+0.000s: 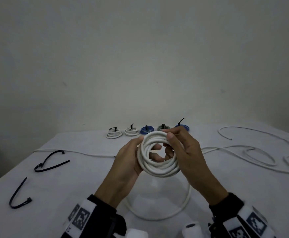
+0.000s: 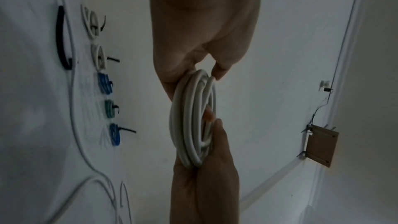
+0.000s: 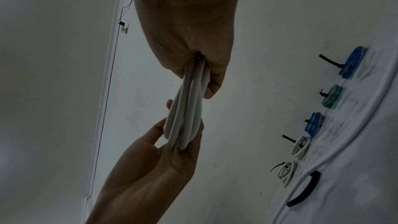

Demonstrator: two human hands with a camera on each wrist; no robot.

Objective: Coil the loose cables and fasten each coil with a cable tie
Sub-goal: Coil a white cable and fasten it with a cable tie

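Note:
Both hands hold a white cable coil [image 1: 157, 169] upright above the table's middle. My left hand [image 1: 137, 148] grips its left side, thumb on the rim and fingers through the hole. My right hand [image 1: 170, 143] pinches the top right, thumb in front and fingers curled inside. A loose tail [image 1: 157, 219] of the same cable hangs down and loops on the cloth beneath. The left wrist view shows the coil [image 2: 191, 125] edge-on between the left hand [image 2: 204, 72] and the right hand [image 2: 204, 185]. In the right wrist view, the coil [image 3: 185, 117] sits likewise between the right hand [image 3: 200, 74] and the left hand [image 3: 172, 142].
Two loose black cable ties [image 1: 51, 162] [image 1: 18, 194] lie on the white tablecloth [image 1: 71, 186] at the left. Several tied coils [image 1: 147, 130], white, blue and green, line the back edge by the wall. Loose white cables [image 1: 252, 152] sprawl at the right, and another [image 1: 71, 152] runs left.

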